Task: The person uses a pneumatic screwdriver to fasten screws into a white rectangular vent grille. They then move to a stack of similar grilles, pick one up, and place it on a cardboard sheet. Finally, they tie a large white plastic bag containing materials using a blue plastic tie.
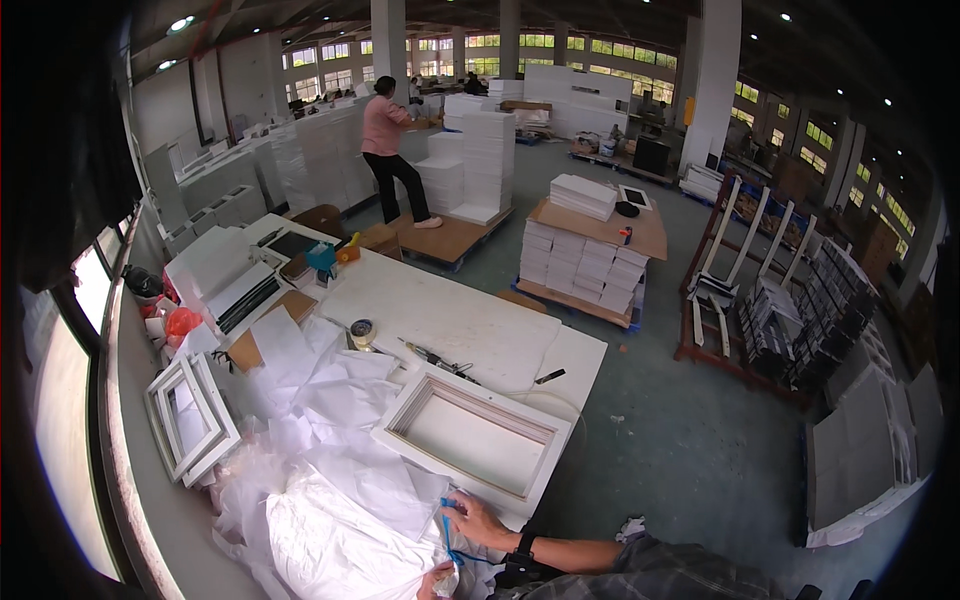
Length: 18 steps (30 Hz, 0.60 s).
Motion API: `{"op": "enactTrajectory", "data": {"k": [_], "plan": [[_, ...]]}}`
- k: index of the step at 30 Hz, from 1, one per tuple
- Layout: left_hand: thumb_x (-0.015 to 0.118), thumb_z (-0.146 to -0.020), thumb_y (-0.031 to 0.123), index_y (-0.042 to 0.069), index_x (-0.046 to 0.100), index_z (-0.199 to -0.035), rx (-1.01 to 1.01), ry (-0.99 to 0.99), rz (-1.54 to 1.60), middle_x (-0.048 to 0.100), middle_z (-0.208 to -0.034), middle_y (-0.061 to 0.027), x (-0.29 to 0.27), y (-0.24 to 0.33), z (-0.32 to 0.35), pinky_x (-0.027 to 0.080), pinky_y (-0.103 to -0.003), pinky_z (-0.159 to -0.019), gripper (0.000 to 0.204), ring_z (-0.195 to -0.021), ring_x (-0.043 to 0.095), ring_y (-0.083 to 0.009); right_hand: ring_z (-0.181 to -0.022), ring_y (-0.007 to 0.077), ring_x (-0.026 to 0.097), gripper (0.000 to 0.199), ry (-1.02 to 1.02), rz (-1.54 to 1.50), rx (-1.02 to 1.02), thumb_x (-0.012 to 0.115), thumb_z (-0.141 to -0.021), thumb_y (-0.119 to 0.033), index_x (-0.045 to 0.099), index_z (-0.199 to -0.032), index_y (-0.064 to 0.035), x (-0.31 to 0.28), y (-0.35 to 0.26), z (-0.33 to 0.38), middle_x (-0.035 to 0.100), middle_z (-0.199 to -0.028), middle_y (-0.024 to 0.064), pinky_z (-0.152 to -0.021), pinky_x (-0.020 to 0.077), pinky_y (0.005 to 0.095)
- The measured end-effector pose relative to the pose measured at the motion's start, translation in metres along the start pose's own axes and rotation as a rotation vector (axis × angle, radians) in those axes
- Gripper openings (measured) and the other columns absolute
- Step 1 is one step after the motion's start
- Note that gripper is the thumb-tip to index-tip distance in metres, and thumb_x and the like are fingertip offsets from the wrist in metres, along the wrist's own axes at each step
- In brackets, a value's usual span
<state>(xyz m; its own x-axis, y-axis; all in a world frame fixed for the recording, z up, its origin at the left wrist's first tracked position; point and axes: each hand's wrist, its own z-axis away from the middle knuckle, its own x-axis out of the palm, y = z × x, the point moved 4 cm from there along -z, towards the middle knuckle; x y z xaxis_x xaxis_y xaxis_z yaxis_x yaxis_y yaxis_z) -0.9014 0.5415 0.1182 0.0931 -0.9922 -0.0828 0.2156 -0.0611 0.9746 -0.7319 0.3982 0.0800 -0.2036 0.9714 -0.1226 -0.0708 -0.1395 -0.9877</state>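
Observation:
My right hand (478, 522), a dark band on its wrist, reaches in from the lower right with its fingers closed on a thin blue strip (446, 530). The strip hangs down toward my left hand (434, 581), which shows only in part at the lower edge. What the left fingers do there is hard to make out. Both hands are over a heap of crumpled white sheeting (340, 510). Just beyond the right hand, a white rectangular frame (475, 440) with a recessed middle lies on the white worktable (450, 325).
White frames (190, 415) lean by the window at left. A screwdriver-like tool (435, 358), a black-handled piece (550, 377) and a roll of tape (363, 330) lie on the table. Stacked white boards (580, 260) stand on a pallet; a person (388, 135) works farther off.

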Motion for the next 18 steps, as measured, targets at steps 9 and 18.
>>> {"op": "enactTrajectory", "data": {"k": [9,18], "plan": [[0.045,-0.105,0.025,-0.003,0.065,-0.127,0.031,0.016,0.014,0.069,-0.122,-0.0179,-0.002,0.019,0.000,0.047,-0.040,-0.102,0.041,-0.117,0.063,-0.0305,-0.064,0.0116,0.065,0.016,0.043,-0.151,-0.079,0.064,-0.102,-0.018,0.057,-0.100,-0.0030,-0.037,-0.131,-0.055,0.064,-0.078,0.0057,-0.060,0.0537,0.0271],[0.055,-0.085,-0.009,-0.002,0.068,-0.104,0.262,0.117,-0.029,0.075,-0.112,-0.0169,-0.010,-0.009,-0.030,0.052,-0.034,-0.093,0.024,-0.106,0.071,-0.0290,-0.085,0.0179,0.072,0.031,-0.381,-0.507,-0.062,0.063,-0.104,-0.024,0.060,-0.127,-0.0026,-0.022,-0.177,-0.082,0.069,-0.109,0.0110,-0.081,0.0611,0.0318]]}}
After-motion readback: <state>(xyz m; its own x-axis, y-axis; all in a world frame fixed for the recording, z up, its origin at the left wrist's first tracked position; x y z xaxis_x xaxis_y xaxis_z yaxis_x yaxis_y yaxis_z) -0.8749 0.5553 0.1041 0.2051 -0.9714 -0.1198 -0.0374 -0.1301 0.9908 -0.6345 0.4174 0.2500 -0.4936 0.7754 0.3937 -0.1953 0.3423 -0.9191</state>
